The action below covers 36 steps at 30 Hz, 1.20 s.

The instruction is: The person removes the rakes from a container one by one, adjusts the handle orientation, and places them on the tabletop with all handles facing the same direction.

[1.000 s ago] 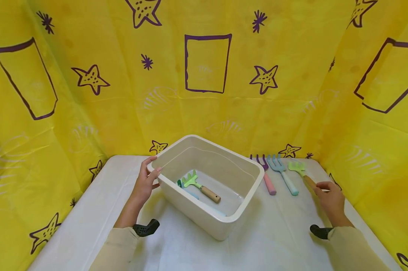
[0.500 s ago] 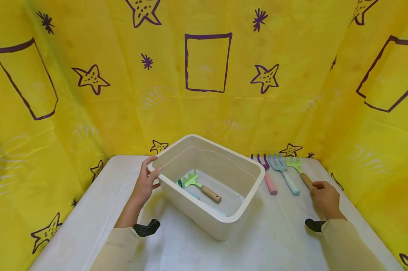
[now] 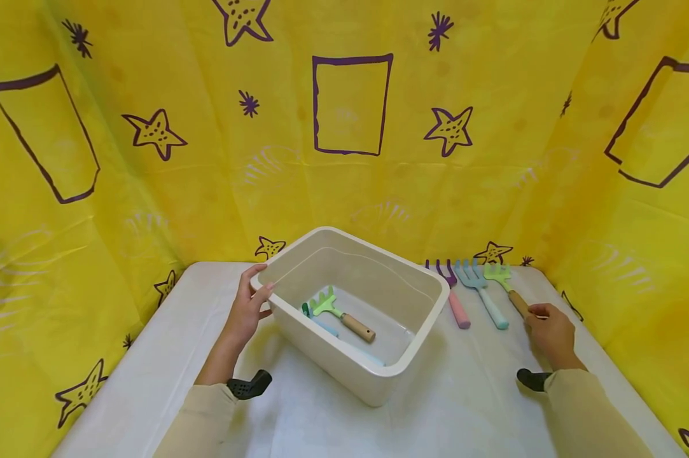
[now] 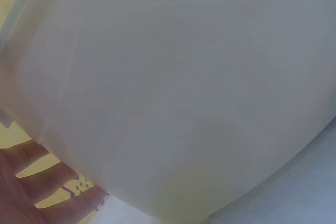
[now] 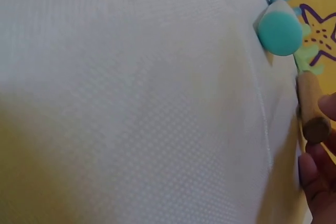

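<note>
In the head view, my left hand (image 3: 245, 315) holds the near-left corner of a cream plastic bin (image 3: 362, 389), thumb at the rim. Its fingers (image 4: 50, 177) lie along the bin's outer wall in the left wrist view. At the right, my right hand (image 3: 552, 334) pinches the end of the wooden handle of a light green hand rake (image 3: 516, 301). That rake lies on the table, beside a light blue hand fork (image 3: 487, 299). Left of that lies a purple fork with a pink handle (image 3: 457, 308), its head partly hidden by the bin.
Inside the bin lie another green rake with a wooden handle (image 3: 347, 318) and a light blue tool (image 3: 327, 327), partly hidden by the near wall. A white cloth (image 3: 453, 413) covers the table. Yellow patterned curtains (image 3: 344, 191) stand around the back and sides.
My right hand has moved slightly left, turning the green rake's head closer in line with the blue fork. In the last half second it hardly moves. My left hand and the bin stay put.
</note>
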Motion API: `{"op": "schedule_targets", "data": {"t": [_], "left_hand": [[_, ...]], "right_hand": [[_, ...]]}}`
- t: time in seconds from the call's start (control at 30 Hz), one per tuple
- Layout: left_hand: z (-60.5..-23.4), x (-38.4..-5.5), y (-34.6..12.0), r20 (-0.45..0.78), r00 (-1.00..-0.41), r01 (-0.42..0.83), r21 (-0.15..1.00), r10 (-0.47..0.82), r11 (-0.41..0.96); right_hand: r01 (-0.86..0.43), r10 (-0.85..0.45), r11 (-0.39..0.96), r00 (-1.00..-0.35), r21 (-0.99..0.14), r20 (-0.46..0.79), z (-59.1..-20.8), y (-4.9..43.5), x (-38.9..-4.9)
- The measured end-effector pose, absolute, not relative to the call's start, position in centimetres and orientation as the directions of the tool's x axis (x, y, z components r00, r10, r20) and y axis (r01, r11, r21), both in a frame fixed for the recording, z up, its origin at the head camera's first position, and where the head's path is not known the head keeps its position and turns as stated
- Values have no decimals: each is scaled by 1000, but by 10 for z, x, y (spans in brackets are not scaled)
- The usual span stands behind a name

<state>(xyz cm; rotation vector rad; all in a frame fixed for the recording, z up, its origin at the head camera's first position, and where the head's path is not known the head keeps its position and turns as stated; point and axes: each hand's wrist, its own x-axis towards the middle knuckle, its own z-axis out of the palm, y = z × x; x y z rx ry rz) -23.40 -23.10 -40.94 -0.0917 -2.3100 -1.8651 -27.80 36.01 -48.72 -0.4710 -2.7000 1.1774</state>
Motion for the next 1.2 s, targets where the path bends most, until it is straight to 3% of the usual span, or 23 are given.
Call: {"op": "schedule_targets", "data": {"t": [0.23, 0.5, 0.8, 1.2], "left_hand": [[-409, -234, -232, 169, -984, 152, 964, -62, 220], [-411, -236, -233, 162, -984, 142, 961, -69, 238], [-411, -235, -233, 159, -984, 137, 960, -74, 246], [-410, -236, -233, 156, -985, 134, 960, -74, 247]], "right_hand": [[218, 351, 652, -936, -726, 34, -482, 363, -282], [135, 340, 633, -933, -762, 118, -446, 353, -289], [-28, 295, 607, -920, -794, 258, -387, 317, -308], [-226, 130, 605, -918, -763, 374, -330, 261, -325]]}}
